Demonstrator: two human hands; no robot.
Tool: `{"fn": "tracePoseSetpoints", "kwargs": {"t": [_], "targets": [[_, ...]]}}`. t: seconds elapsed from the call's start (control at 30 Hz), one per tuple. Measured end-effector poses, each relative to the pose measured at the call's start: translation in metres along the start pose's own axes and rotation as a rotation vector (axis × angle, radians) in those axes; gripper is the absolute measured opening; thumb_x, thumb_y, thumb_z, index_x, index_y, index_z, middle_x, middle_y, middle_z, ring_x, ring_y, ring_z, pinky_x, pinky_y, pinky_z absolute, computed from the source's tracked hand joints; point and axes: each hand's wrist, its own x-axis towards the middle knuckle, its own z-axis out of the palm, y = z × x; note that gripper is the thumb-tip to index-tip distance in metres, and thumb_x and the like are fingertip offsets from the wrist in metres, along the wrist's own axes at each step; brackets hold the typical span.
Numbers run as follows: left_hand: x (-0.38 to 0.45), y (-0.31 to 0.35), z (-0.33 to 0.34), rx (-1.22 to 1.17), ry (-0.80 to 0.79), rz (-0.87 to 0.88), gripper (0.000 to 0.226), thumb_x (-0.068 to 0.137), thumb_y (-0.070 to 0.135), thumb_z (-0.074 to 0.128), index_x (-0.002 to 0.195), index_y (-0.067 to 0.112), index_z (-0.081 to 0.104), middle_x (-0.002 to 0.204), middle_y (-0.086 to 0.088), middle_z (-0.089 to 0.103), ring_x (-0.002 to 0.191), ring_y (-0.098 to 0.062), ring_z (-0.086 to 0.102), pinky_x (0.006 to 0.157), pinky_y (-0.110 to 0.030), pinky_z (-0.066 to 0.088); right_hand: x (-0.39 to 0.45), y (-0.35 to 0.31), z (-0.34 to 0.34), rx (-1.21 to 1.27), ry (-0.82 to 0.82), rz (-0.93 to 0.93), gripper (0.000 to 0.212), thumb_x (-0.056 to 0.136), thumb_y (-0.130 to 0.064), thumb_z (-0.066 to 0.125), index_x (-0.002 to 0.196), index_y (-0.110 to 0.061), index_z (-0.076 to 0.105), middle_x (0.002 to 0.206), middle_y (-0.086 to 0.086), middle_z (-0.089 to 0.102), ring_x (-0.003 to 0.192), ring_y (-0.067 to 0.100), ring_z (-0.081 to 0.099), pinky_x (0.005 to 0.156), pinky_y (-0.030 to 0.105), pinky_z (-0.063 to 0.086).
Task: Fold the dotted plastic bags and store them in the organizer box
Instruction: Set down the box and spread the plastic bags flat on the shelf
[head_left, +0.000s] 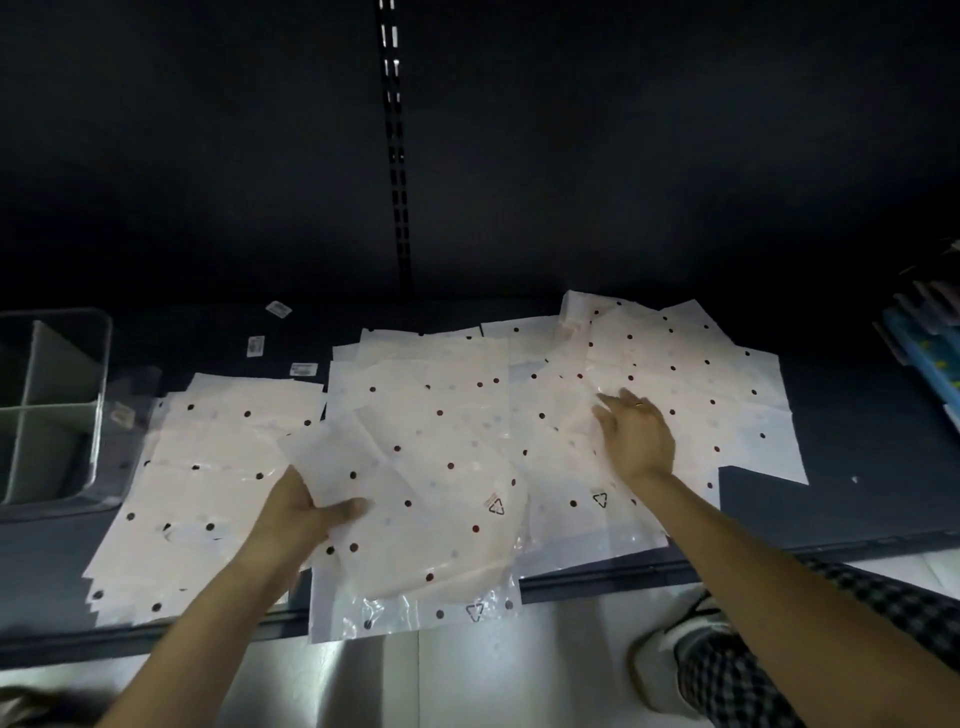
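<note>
No words legible — only triangle recycling marks on the dotted plastic bags (431, 467), print blurred.

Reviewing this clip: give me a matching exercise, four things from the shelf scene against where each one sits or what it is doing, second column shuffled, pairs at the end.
Things:
1. left hand
2. right hand
3. organizer box
4. small labels

States or places:
A. far left of the shelf, dividers showing
B. grips the edge of a dotted bag
C. lie on the dark shelf behind the bags
D. fingers straight, on the right pile of bags

Pairs: 1-B, 2-D, 3-A, 4-C
</note>
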Motion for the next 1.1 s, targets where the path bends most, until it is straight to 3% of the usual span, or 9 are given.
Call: {"fn": "tracePoseSetpoints", "kwargs": {"t": [0.1,0.23,0.3,0.43,0.5,0.63,0.8,0.97,1.1], "targets": [[0.010,0.017,0.004,0.111,0.020,0.006,0.035,0.080,-0.001,0.068,0.111,0.013,0.061,0.102,-0.010,0.071,0.093,-0.029,0.067,0.075,-0.040,0.055,0.005,-0.007,-0.007,0.207,0.028,0.116,0.041,0.100,-0.033,0.038,0.102,-0.004,0.066,0.104,0.017,0.066,0.099,0.034,0.058,0.078,0.036,0.047],[0.044,0.060,0.000,0.260,-0.079,0.146,0.027,0.082,0.011,0.070,0.102,0.028,0.063,0.100,0.005,0.072,0.091,-0.014,0.069,0.066,-0.023,0.054,0.014,-0.013,-0.024,0.514,-0.054,0.343,0.043,0.099,-0.034,0.039,0.085,-0.001,0.064,0.081,0.018,0.062,0.086,0.035,0.058,0.073,0.033,0.043],[0.064,0.073,-0.001,0.309,-0.038,0.169,0.035,0.081,0.013,0.072,0.110,0.027,0.060,0.110,0.002,0.068,0.095,-0.016,0.067,0.072,-0.030,0.056,0.018,-0.015,-0.033,0.663,-0.053,0.462,0.037,0.097,-0.028,0.042,0.068,-0.010,0.057,0.068,0.011,0.051,0.077,0.030,0.050,0.063,0.029,0.036],[0.082,0.074,0.003,0.640,0.231,0.182,0.083,0.080,0.017,0.074,0.147,0.019,0.025,0.135,-0.011,0.050,0.121,-0.031,0.049,0.099,-0.042,0.042,0.023,-0.021,-0.039,0.791,-0.016,0.465,0.030,0.096,-0.019,0.043,0.100,0.004,0.061,0.087,0.018,0.056,0.086,0.029,0.052,0.077,0.029,0.042],[0.073,0.059,0.012,0.785,0.327,0.333,0.074,0.083,0.019,0.070,0.146,0.016,0.030,0.138,-0.015,0.045,0.126,-0.034,0.041,0.101,-0.041,0.037,0.016,-0.036,-0.041,0.869,-0.005,0.359,0.026,0.097,-0.014,0.041,0.077,-0.002,0.055,0.073,0.006,0.043,0.076,0.020,0.038,0.061,0.024,0.034],[0.038,0.019,0.038,0.312,-0.075,0.098,0.031,0.092,0.037,0.054,0.120,0.024,0.053,0.121,-0.011,0.061,0.107,-0.025,0.060,0.094,-0.038,0.048,-0.016,-0.090,-0.040,0.981,-0.101,0.048,0.022,0.096,0.002,0.041,0.088,-0.004,0.061,0.086,0.015,0.053,0.075,0.023,0.046,0.069,0.009,0.035],[0.029,0.022,0.025,-0.271,-0.044,-0.262,0.076,0.078,0.072,0.036,0.130,0.018,0.046,0.121,-0.012,0.060,0.109,-0.036,0.059,0.088,-0.050,0.051,-0.071,-0.123,-0.034,0.722,-0.823,-0.497,0.023,0.099,-0.017,0.044,0.112,-0.016,0.063,0.118,-0.002,0.061,0.113,0.014,0.056,0.101,0.026,0.041],[0.023,0.020,-0.003,0.031,0.225,-0.163,0.057,0.086,0.016,0.068,0.136,0.015,0.041,0.098,-0.014,0.067,0.075,-0.023,0.062,0.066,-0.034,0.051,-0.100,-0.111,-0.027,0.289,-1.108,-0.699,0.028,0.098,-0.031,0.048,0.117,-0.019,0.064,0.126,-0.002,0.059,0.128,0.016,0.044,0.110,0.033,0.033],[0.010,-0.001,-0.010,0.621,0.103,-0.063,0.045,0.083,-0.005,0.060,0.122,0.016,0.056,0.084,-0.010,0.068,0.073,-0.023,0.063,0.066,-0.028,0.050,-0.095,-0.099,-0.029,0.366,-1.085,-0.466,0.040,0.081,-0.060,0.055,0.105,-0.031,0.067,0.119,-0.014,0.062,0.122,0.005,0.049,0.106,0.026,0.038]]}}
